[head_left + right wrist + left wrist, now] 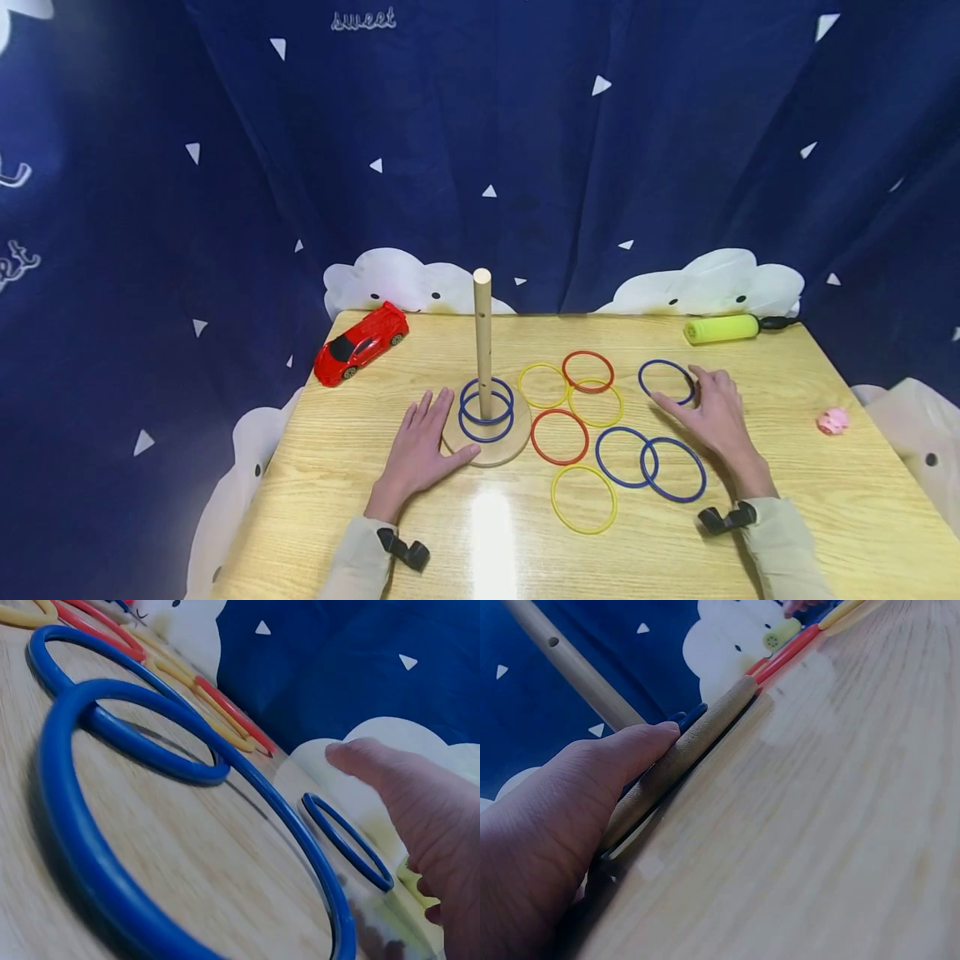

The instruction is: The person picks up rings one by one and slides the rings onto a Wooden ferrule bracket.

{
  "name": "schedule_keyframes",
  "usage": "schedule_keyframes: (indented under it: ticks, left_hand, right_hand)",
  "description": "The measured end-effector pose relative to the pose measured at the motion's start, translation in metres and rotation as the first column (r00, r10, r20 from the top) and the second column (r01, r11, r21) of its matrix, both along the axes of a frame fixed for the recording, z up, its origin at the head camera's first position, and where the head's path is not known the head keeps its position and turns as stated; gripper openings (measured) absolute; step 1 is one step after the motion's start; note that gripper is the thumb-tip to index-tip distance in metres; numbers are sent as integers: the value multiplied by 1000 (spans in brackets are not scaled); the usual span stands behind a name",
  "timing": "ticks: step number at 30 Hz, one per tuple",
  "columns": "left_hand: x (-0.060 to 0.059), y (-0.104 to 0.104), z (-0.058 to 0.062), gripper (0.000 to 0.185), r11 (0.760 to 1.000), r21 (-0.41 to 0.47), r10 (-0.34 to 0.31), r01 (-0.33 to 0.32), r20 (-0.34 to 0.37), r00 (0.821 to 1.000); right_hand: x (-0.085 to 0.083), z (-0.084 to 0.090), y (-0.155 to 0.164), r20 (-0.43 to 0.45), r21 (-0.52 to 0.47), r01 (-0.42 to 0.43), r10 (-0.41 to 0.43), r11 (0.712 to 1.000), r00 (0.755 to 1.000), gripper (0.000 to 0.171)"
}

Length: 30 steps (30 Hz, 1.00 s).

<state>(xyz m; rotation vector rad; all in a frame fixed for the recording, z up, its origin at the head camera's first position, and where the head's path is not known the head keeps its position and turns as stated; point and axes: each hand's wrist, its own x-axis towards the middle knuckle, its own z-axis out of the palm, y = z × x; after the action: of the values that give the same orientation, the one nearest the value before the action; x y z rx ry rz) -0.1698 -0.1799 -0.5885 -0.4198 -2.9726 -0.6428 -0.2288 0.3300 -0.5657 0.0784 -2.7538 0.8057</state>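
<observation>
A red toy car [361,342] sits at the table's [750,533] far left corner, a green handle [722,328] at its far right corner, and a pink figure [832,421] near its right edge.

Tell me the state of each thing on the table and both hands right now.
Peg stand: upright, two blue rings on it.
Far blue ring: flat, right hand touching it.
Left hand: flat against the stand's base.
Toy car: on its wheels.
</observation>
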Motion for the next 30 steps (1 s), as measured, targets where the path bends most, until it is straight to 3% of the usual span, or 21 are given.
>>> schedule_keyframes:
  ticks: [10, 30]
  left_hand:
    - [0, 0, 0, 113, 1000, 4, 3, -3, -14, 1000]
    - [0, 0, 0, 114, 1000, 1, 7, -7, 0, 1000]
  right_hand:
    - [-8, -9, 9, 96, 25, 17, -19, 1000, 995, 107]
    - [-16, -14, 10, 50, 46, 11, -13, 999, 999, 100]
